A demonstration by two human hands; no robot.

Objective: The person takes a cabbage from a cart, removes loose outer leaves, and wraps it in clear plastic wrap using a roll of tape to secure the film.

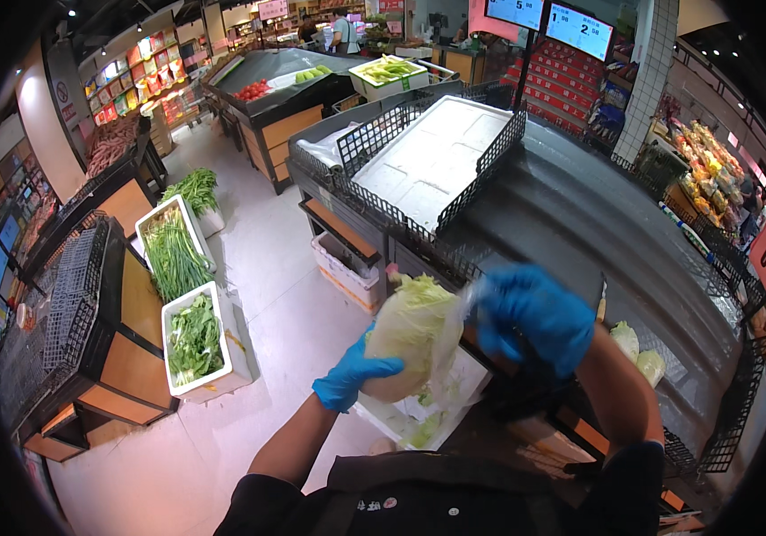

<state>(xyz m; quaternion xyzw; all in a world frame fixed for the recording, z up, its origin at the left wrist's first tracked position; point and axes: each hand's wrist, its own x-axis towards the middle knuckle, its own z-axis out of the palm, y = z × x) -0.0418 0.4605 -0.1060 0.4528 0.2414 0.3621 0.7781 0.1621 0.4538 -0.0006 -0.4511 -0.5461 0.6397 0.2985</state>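
Note:
My left hand (pixel 360 372), in a blue glove, holds a large napa cabbage (pixel 404 338) from below and the left side. My right hand (pixel 536 316), also gloved in blue, is blurred at the cabbage's right and grips thin clear plastic wrap (pixel 453 358) that hangs along that side. Beneath the cabbage stands a white foam box (pixel 447 429) with loose green leaves inside. On the dark display stand at the right lie napa cabbages (pixel 651 367), beside a knife (pixel 601 301) whose blade points away.
A black-edged display stand (pixel 557 201) fills the right, bearing a white foam lid (pixel 436 157) between black mesh guards. White foam boxes of leafy greens (pixel 195 342) and green onions (pixel 172 251) stand on the floor at left. Two people (pixel 343 32) are far back.

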